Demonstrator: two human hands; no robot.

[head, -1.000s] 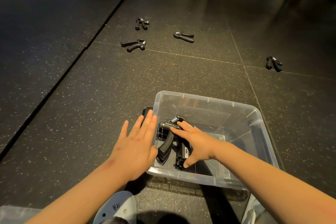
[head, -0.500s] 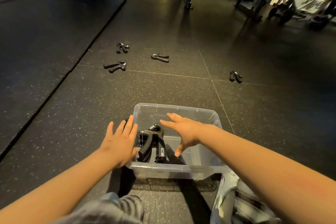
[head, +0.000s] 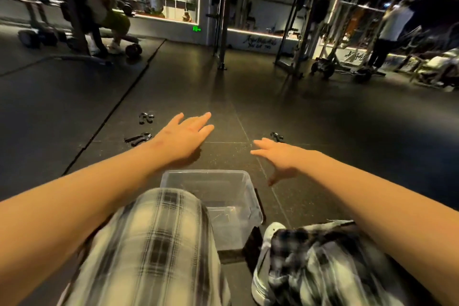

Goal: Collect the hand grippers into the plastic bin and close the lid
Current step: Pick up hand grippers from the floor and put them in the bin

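The clear plastic bin stands lidless on the dark floor between my legs; my plaid knee hides its left part and the grippers inside. My left hand reaches forward past the bin, fingers spread, holding nothing. My right hand stretches out to the right of the bin, open and empty too. Black hand grippers lie on the floor ahead: one just left of my left hand, one farther back, one just beyond my right fingertips. Another may be hidden behind my left hand.
My plaid trouser legs and a white shoe fill the near floor. A dark flat piece lies against the bin's right side. Gym racks, a bench with weights and people stand at the far end.
Both hands left the bin and now reach forward over the floor. The view tilted up, and my knee now covers the bin's left part and the grippers in it.
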